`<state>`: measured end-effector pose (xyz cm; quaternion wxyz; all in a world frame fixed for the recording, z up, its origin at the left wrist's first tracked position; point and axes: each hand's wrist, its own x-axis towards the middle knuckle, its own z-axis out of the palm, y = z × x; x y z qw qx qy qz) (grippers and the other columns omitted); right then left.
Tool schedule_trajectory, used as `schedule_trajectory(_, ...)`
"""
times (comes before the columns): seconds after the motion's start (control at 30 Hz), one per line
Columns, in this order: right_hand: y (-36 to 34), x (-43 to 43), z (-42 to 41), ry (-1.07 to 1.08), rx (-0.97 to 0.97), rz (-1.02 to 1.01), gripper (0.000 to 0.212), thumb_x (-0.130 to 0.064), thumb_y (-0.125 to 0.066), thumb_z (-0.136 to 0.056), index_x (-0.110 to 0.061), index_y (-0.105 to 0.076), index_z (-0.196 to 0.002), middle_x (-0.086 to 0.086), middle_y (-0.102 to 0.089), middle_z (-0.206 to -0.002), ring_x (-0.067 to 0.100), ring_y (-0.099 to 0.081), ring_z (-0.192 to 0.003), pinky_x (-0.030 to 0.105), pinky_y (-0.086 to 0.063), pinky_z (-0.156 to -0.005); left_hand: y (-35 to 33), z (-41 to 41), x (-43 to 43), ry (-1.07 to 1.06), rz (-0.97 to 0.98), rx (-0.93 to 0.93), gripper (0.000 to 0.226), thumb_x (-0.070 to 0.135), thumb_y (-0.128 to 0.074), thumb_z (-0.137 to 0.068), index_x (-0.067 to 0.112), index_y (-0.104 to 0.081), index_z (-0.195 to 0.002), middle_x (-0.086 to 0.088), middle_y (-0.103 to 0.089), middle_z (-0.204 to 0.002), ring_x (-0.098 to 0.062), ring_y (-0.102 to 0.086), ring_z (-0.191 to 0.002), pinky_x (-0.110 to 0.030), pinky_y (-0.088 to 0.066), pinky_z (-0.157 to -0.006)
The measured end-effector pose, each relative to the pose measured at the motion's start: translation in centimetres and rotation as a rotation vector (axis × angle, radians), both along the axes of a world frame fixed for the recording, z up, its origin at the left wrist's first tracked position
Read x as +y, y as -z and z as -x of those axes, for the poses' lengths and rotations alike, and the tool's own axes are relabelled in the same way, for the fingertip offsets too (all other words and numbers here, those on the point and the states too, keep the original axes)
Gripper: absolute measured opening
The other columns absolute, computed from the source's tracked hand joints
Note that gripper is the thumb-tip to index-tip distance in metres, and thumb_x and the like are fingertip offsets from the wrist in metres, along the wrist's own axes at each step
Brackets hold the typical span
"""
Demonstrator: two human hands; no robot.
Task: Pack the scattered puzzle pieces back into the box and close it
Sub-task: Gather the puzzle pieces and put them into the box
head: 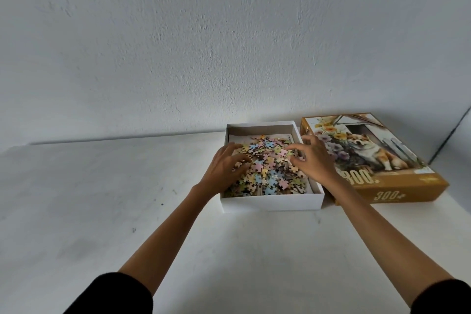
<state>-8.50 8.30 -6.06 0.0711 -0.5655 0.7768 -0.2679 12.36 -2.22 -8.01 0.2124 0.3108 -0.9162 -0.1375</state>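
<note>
**Puzzle pieces [270, 168] heaped in box [272, 202], lid [377, 155] off**

On the table [229, 250] the lid lies right of the box. It is probably light, stiff cardboard, best taken by opposite sides. The pieces are loose and would spill easily. Left hand [224, 168] and right hand [316, 160] are spread wide, fingers at the heap, gripping nothing.

Pastel pink, blue and yellow puzzle pieces [267, 171] fill a white box [272, 204]; the golden-brown lid [397, 186] shows an orange-white dog among flowers.
</note>
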Motion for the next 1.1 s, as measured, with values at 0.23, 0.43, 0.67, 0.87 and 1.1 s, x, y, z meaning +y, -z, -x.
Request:
schedule_trajectory(0.23, -0.2, -0.3, -1.1, -0.082, -0.45, -0.022, 0.037, -0.011, -0.06, -0.085, -0.006, -0.055, -0.122, 0.013, -0.049, -0.136, 0.027, -0.042, -0.129, 0.036, -0.035, -0.102, -0.6, 0.5, 0.9, -0.215, -0.438, 0.173, 0.035, 0.029, -0.053, -0.09, 0.019, -0.055, -0.123, -0.015, -0.017, -0.151, -0.03, -0.021, -0.14, -0.036, -0.023, -0.111)
schedule_trajectory(0.43, -0.8, -0.8, -3.3, -0.039, -0.5, -0.001, 0.038, -0.013, -0.062, -0.083, -0.007, -0.057, -0.12, 0.011, -0.051, -0.136, 0.026, -0.042, -0.13, 0.039, -0.028, -0.108, -2.2, -1.2, 0.5, -0.27, -0.515, 0.256, 0.038, 0.033, -0.055, -0.089, 0.018, -0.056, -0.124, -0.014, -0.037, -0.137, -0.028, -0.039, -0.127, -0.03, -0.034, -0.096)
schedule_trajectory(0.67, -3.8, -1.9, -11.1, -0.076, -0.511, 0.114, 0.036, -0.011, -0.062, -0.083, -0.011, -0.058, -0.119, 0.009, -0.052, -0.135, 0.024, -0.042, -0.129, 0.034, -0.028, -0.106, -4.6, -9.4, 0.1, -0.274, -0.444, 0.321, 0.03, 0.03, -0.054, -0.089, 0.022, -0.058, -0.118, -0.011, -0.04, -0.134, -0.025, -0.041, -0.123, -0.028, -0.033, -0.092)
schedule_trajectory(0.87, -3.5, -1.9, -20.2, -0.127, -0.529, 0.118, 0.036, -0.012, -0.063, -0.083, -0.015, -0.058, -0.119, 0.009, -0.049, -0.137, 0.025, -0.04, -0.131, 0.034, -0.027, -0.106, -5.2, -18.8, 0.9, -0.282, -0.397, 0.332, 0.024, 0.029, -0.054, -0.09, 0.021, -0.06, -0.112, -0.009, -0.042, -0.133, -0.02, -0.043, -0.117, -0.029, -0.034, -0.093)
schedule_trajectory(1.1, -0.7, -1.4, -28.4, -0.126, -0.53, 0.1, 0.037, -0.011, -0.063, -0.082, -0.014, -0.058, -0.119, 0.008, -0.054, -0.133, 0.022, -0.045, -0.127, 0.024, -0.027, -0.098, -2.0, -27.2, 0.7, -0.293, -0.412, 0.31, 0.016, 0.031, -0.056, -0.088, 0.036, -0.058, -0.104, -0.011, -0.041, -0.138, -0.025, -0.042, -0.126, -0.05, -0.038, -0.106)
